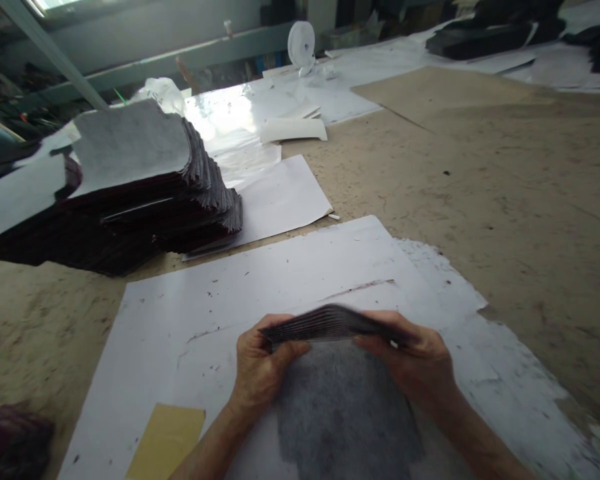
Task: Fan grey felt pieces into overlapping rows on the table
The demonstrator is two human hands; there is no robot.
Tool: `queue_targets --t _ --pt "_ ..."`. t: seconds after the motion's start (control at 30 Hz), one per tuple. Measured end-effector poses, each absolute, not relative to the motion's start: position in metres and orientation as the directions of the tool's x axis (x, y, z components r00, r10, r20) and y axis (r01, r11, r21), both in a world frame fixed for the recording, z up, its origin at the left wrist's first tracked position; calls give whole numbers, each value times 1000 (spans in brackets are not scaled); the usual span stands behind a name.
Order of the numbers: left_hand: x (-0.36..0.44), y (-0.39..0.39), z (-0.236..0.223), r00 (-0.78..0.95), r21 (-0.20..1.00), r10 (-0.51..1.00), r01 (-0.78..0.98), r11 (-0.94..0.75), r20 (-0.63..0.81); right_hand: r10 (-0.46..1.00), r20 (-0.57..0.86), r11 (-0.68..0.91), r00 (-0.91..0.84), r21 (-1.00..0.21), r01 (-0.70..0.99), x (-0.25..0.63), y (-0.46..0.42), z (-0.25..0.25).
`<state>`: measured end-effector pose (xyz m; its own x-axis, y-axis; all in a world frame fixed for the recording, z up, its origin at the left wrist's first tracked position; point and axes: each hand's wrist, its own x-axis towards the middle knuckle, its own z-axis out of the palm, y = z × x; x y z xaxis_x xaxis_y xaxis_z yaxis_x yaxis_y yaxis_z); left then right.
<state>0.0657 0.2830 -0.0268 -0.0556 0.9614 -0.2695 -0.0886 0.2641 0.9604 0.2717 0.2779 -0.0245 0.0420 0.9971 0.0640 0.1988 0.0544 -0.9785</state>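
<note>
Layered grey stack [347, 400] bows between left hand [260, 367] and right hand [425, 363].
Both pinch its far edge, thumbs nearest; it looks light, pliable, likely to slip unless clamped at both ends.

The held sheet stack [347, 400] is showing grey, with dark, finely striped edges. White paper [155, 347] is bearing dark specks. A card [167, 437] is showing yellow, the counter [480, 207] speckled tan.

2 hands [263, 370] [424, 365] in mirrored grips
</note>
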Motion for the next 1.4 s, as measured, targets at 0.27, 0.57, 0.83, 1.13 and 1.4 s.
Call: queue_targets --t 0.27,0.57,0.83,1.13,1.4 --pt "68 301 -16 -4 938 945 -119 325 -327 945 -327 -326 18 -934 146 266 300 -11" --pt "67 317 -22 -42 892 891 -39 450 -452 939 -309 -345 154 -852 393 254 319 -9" --pt "67 311 -18 6 919 928 -131 371 -373 924 -372 -365 -92 -927 81 263 316 -10" --pt "65 320 -22 -55 956 955 -52 289 -292 966 -253 -247 -42 -962 113 265 318 -24" --pt "68 319 -21 -79 974 980 125 190 -182 998 -52 -42 -17 -922 385 268 310 -20"
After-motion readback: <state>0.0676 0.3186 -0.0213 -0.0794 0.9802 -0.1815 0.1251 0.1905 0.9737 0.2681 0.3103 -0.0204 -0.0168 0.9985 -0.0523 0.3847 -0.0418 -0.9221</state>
